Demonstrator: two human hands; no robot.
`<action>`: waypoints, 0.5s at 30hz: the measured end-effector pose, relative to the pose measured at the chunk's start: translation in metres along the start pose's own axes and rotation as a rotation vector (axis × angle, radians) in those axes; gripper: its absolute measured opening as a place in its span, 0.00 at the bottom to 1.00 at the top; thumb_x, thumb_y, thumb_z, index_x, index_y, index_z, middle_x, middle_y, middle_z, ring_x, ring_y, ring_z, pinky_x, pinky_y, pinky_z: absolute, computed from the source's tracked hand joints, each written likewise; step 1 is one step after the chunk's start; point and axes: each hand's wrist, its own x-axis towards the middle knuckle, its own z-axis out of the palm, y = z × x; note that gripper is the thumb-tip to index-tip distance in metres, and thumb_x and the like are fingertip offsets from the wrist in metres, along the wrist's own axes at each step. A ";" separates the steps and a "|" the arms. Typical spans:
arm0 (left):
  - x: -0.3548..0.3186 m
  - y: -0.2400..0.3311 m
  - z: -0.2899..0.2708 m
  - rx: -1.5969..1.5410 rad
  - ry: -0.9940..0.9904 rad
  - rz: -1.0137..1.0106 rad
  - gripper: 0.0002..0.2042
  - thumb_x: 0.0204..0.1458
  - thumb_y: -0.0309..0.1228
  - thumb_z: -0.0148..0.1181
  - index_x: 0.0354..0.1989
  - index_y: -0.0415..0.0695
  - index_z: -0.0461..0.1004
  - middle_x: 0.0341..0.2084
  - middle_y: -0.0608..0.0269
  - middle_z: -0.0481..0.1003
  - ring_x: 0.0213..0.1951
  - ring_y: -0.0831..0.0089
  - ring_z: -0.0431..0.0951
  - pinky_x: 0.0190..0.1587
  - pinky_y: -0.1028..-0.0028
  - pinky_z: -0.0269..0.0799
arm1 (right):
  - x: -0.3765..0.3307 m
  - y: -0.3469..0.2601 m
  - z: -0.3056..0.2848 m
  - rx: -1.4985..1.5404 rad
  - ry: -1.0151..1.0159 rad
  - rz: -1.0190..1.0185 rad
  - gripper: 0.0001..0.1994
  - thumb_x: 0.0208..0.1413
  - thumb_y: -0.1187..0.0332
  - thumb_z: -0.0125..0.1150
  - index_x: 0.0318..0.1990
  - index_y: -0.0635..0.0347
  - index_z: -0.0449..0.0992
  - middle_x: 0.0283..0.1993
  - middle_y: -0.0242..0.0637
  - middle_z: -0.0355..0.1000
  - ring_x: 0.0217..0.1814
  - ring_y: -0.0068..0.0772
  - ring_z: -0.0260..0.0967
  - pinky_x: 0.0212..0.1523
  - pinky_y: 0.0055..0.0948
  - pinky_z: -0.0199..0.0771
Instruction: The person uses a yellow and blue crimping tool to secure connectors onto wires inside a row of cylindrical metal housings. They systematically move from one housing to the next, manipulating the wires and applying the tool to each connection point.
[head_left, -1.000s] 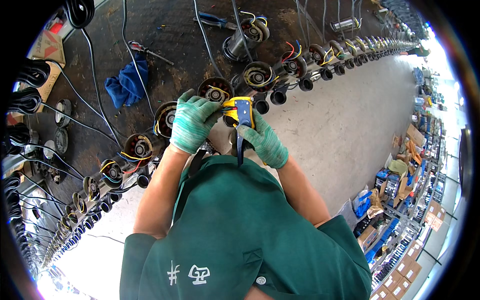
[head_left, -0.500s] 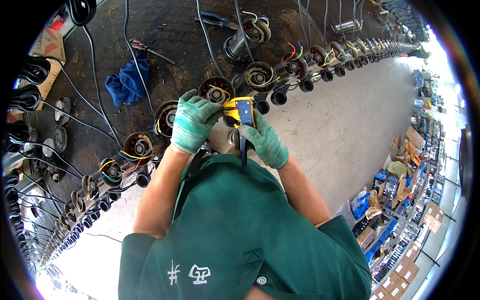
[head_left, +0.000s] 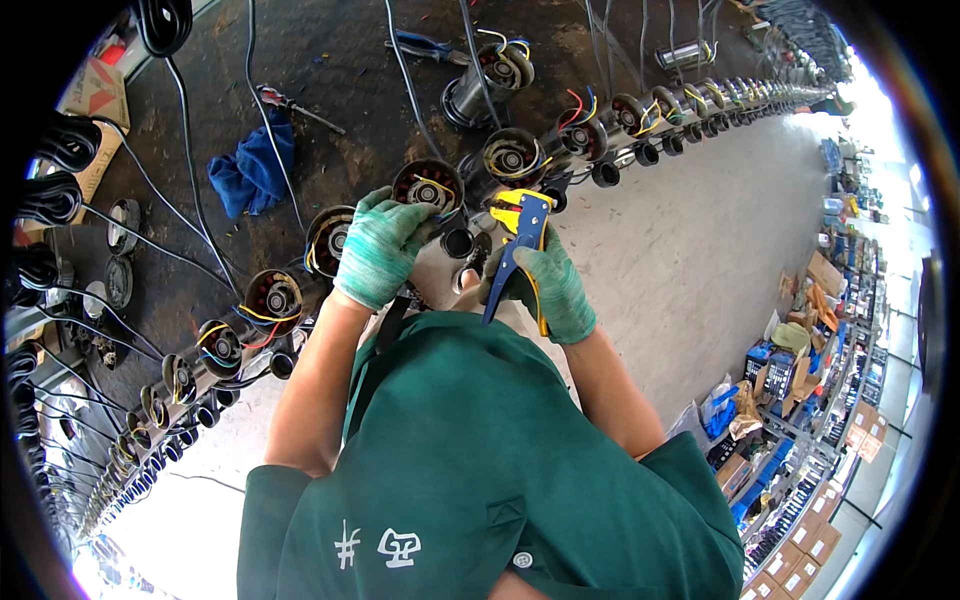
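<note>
Green knit gloves cover both my hands. My left hand (head_left: 378, 250) is curled over the rim of an open motor housing (head_left: 428, 186) at the edge of the bench (head_left: 330, 70), fingers closed against its side. Inside that round shell I can see dark copper windings and a yellow lead looping across the mouth. My right hand (head_left: 548, 290) is clamped around the handles of a yellow and blue wire stripper (head_left: 518, 240), whose head sits just beside the housing, near the yellow lead. Whether its tip actually grips a wire I cannot tell.

More open housings (head_left: 512, 157) stand in a row along the bench edge, each holding windings and coloured wires. A blue rag (head_left: 252, 172) lies on the bench well apart from my hands. Cardboard boxes (head_left: 800, 560) on the floor at lower right are too small to see into. My green shirt hides the bench edge below my wrists.
</note>
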 end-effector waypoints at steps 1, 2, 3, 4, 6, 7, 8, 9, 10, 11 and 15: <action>-0.001 0.001 0.001 -0.003 0.012 -0.016 0.10 0.56 0.32 0.71 0.46 0.48 0.84 0.36 0.62 0.85 0.43 0.59 0.84 0.65 0.56 0.69 | -0.002 -0.004 0.001 -0.058 -0.011 0.037 0.32 0.65 0.65 0.60 0.74 0.54 0.58 0.47 0.40 0.76 0.44 0.35 0.80 0.46 0.44 0.87; -0.001 0.003 0.000 -0.005 0.024 -0.034 0.10 0.56 0.32 0.70 0.46 0.47 0.84 0.37 0.61 0.85 0.43 0.58 0.85 0.65 0.56 0.69 | -0.003 -0.005 0.003 -0.093 -0.031 0.019 0.32 0.66 0.65 0.60 0.75 0.54 0.58 0.48 0.38 0.76 0.45 0.33 0.79 0.48 0.41 0.86; -0.001 0.005 -0.001 -0.033 0.035 -0.052 0.11 0.56 0.32 0.70 0.47 0.47 0.84 0.37 0.60 0.86 0.44 0.58 0.85 0.65 0.56 0.69 | -0.002 -0.005 0.007 -0.128 -0.052 0.001 0.32 0.66 0.65 0.61 0.76 0.54 0.57 0.50 0.37 0.75 0.46 0.31 0.78 0.50 0.38 0.84; 0.002 0.010 -0.005 -0.064 0.044 -0.069 0.11 0.56 0.31 0.70 0.48 0.47 0.84 0.38 0.59 0.86 0.44 0.57 0.85 0.65 0.56 0.69 | -0.002 -0.004 0.009 -0.163 -0.069 -0.018 0.33 0.66 0.65 0.61 0.76 0.54 0.57 0.51 0.35 0.75 0.47 0.29 0.78 0.52 0.36 0.83; 0.003 0.013 -0.007 -0.083 0.056 -0.071 0.12 0.56 0.31 0.70 0.48 0.46 0.83 0.38 0.58 0.86 0.45 0.56 0.85 0.65 0.56 0.69 | 0.002 0.005 0.011 -0.176 -0.107 -0.050 0.33 0.68 0.64 0.60 0.78 0.55 0.57 0.57 0.34 0.72 0.55 0.25 0.73 0.60 0.30 0.76; 0.003 0.013 -0.007 -0.070 0.060 -0.058 0.12 0.56 0.31 0.70 0.48 0.46 0.83 0.38 0.58 0.86 0.45 0.56 0.85 0.65 0.56 0.69 | 0.007 0.009 0.013 -0.212 -0.109 -0.089 0.33 0.68 0.65 0.60 0.78 0.56 0.57 0.58 0.34 0.72 0.56 0.25 0.72 0.62 0.31 0.74; 0.003 0.012 -0.007 -0.057 0.064 -0.045 0.12 0.56 0.30 0.71 0.49 0.46 0.83 0.39 0.58 0.86 0.45 0.56 0.85 0.65 0.56 0.69 | 0.011 0.013 0.012 -0.249 -0.110 -0.128 0.33 0.68 0.65 0.60 0.78 0.56 0.57 0.59 0.35 0.72 0.57 0.26 0.71 0.63 0.31 0.73; 0.002 0.011 -0.007 -0.056 0.056 -0.041 0.12 0.56 0.30 0.71 0.49 0.46 0.83 0.39 0.58 0.86 0.45 0.56 0.85 0.65 0.56 0.69 | 0.016 0.016 0.007 -0.286 -0.128 -0.096 0.32 0.69 0.66 0.59 0.78 0.58 0.56 0.60 0.36 0.71 0.59 0.26 0.69 0.65 0.31 0.71; 0.002 0.010 -0.007 -0.053 0.048 -0.038 0.12 0.56 0.30 0.71 0.48 0.46 0.83 0.39 0.58 0.86 0.45 0.56 0.84 0.65 0.56 0.69 | 0.020 0.020 0.004 -0.344 -0.118 -0.121 0.33 0.68 0.64 0.61 0.77 0.58 0.57 0.59 0.36 0.72 0.55 0.27 0.72 0.60 0.31 0.75; 0.002 0.010 -0.007 -0.050 0.040 -0.035 0.12 0.56 0.30 0.71 0.48 0.46 0.83 0.39 0.58 0.85 0.45 0.55 0.84 0.65 0.56 0.69 | 0.024 0.024 0.002 -0.401 -0.108 -0.146 0.33 0.67 0.63 0.62 0.76 0.58 0.58 0.58 0.36 0.73 0.51 0.27 0.75 0.55 0.31 0.79; 0.001 0.011 -0.007 -0.050 0.045 -0.070 0.12 0.56 0.30 0.70 0.48 0.46 0.83 0.40 0.59 0.85 0.46 0.55 0.84 0.65 0.56 0.69 | 0.024 0.010 0.010 -0.300 -0.145 0.008 0.32 0.69 0.67 0.59 0.77 0.60 0.57 0.59 0.35 0.71 0.57 0.26 0.70 0.62 0.32 0.73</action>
